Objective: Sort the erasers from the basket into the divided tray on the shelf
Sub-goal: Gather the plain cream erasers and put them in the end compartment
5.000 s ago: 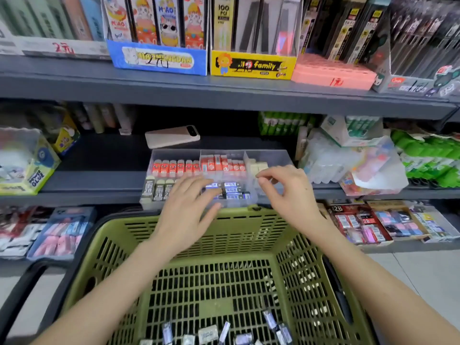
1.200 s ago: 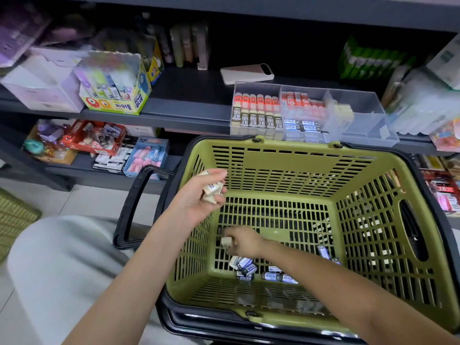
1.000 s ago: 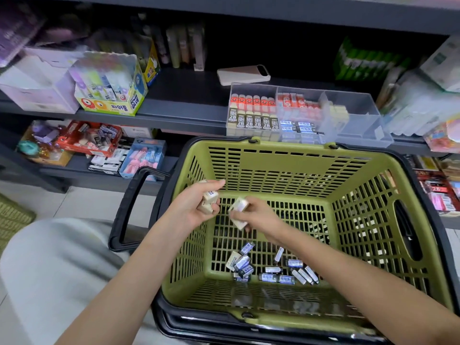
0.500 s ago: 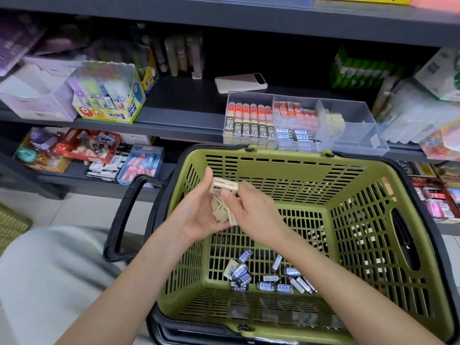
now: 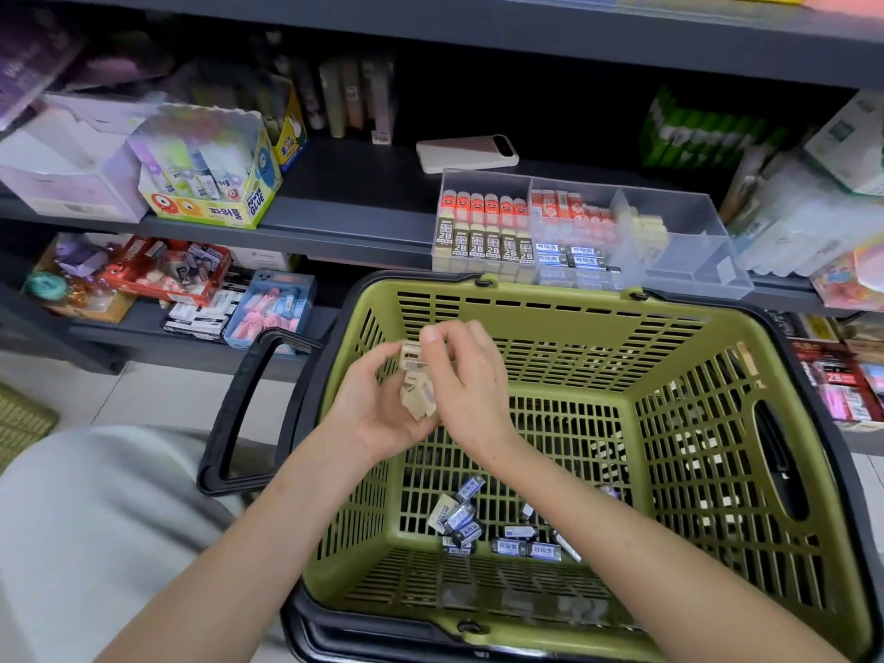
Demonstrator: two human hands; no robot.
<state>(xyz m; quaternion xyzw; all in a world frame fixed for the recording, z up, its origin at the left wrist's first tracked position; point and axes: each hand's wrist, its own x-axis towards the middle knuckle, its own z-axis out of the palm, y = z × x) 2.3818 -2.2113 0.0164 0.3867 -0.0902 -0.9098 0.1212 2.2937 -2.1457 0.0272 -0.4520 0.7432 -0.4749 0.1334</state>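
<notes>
head view: left hand (image 5: 378,413) is cupping a few cream erasers (image 5: 417,392), right hand (image 5: 471,380) pinching the top one, over the basket (image 5: 550,295) where blue-sleeved erasers (image 5: 478,523) are lying unsorted, and the divided tray (image 5: 693,253) on the shelf (image 5: 363,217) is sitting partly filled.

Bare hands (image 5: 370,413) and forearms (image 5: 268,528), light grey clothing (image 5: 95,519)

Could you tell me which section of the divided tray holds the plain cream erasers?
The right section: cream erasers stacked by its left divider. The left section holds red-capped and 2B ones, the middle red and blue-sleeved ones.
</notes>
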